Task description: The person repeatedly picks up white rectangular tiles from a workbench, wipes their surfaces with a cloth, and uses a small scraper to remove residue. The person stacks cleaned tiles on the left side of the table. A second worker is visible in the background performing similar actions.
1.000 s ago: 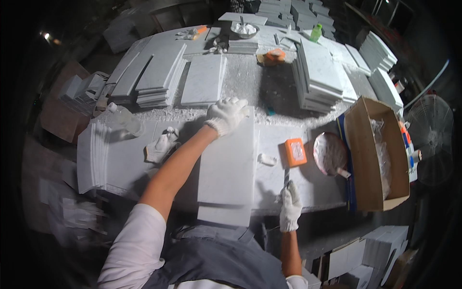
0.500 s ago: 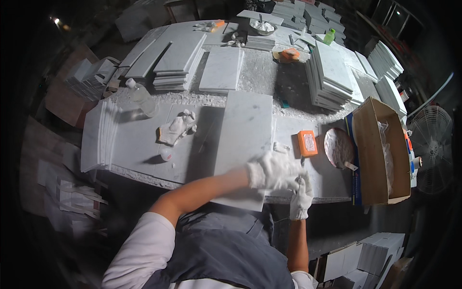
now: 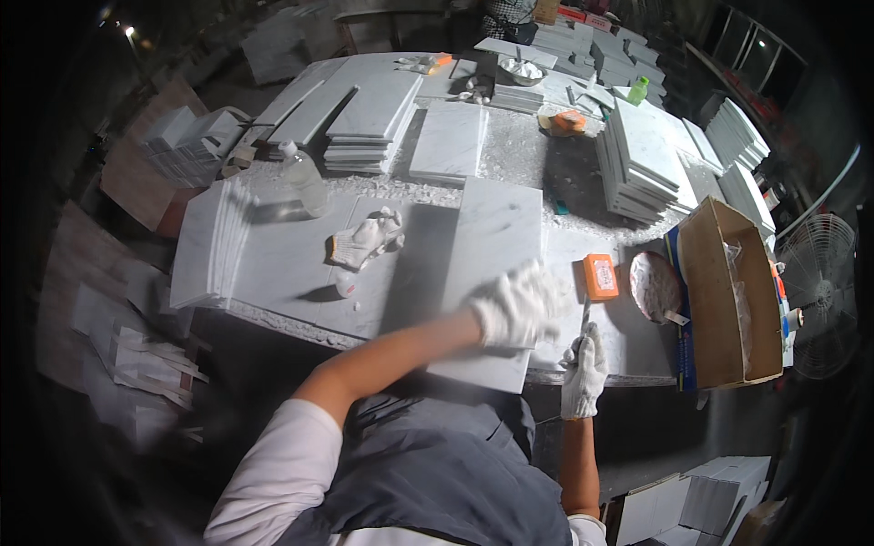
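A grey-veined white marble tile (image 3: 496,227) lies lengthwise before me, its near end reaching over the table edge. My left hand (image 3: 521,308), in a white knit glove, is smeared by motion above the tile's right side; its fingers cannot be made out. My right hand (image 3: 584,375), gloved alike, is closed round a narrow metal scraper (image 3: 585,317) at the table's front edge, blade pointing away from me. Just beyond that blade stands an orange box (image 3: 600,278). Right of it is a round pan (image 3: 655,284) of whitish paste, with a flat tool at its rim.
An open cardboard box (image 3: 728,291) stands at the table's right end, beside a fan (image 3: 819,291). To the left are spare gloves (image 3: 367,239), a small white bottle (image 3: 345,285), a clear bottle (image 3: 305,182) and leaning tiles (image 3: 208,246). Tile stacks (image 3: 637,164) stand farther back.
My left hand has drawn away from my right hand, leftward over the tile. The scraper in my right hand now shows more plainly. The whole view has shifted a little.
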Demonstrator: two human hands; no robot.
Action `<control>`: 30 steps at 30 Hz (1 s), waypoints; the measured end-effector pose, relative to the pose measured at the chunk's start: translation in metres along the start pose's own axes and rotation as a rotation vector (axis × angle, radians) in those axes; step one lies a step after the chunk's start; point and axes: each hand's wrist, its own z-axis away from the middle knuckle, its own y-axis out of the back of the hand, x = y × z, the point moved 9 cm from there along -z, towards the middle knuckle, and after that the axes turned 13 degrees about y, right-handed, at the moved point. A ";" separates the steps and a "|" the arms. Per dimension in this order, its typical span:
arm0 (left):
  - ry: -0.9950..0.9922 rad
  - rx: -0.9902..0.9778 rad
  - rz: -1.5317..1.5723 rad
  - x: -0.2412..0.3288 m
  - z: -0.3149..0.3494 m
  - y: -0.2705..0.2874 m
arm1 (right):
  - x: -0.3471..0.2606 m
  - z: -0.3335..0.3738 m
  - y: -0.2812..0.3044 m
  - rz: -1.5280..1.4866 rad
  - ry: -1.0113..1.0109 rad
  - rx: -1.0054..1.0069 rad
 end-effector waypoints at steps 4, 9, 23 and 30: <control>0.620 -0.139 -0.006 -0.155 -0.048 0.018 | -0.008 0.011 -0.001 0.095 0.043 -0.016; 0.896 0.099 0.161 -0.207 -0.018 0.028 | -0.021 0.011 -0.005 0.164 0.071 -0.017; 0.856 0.261 0.032 -0.191 -0.022 0.031 | -0.020 0.013 -0.022 0.139 0.039 0.027; 0.612 0.652 0.409 -0.131 0.066 0.085 | -0.020 -0.011 -0.052 0.301 0.091 -0.060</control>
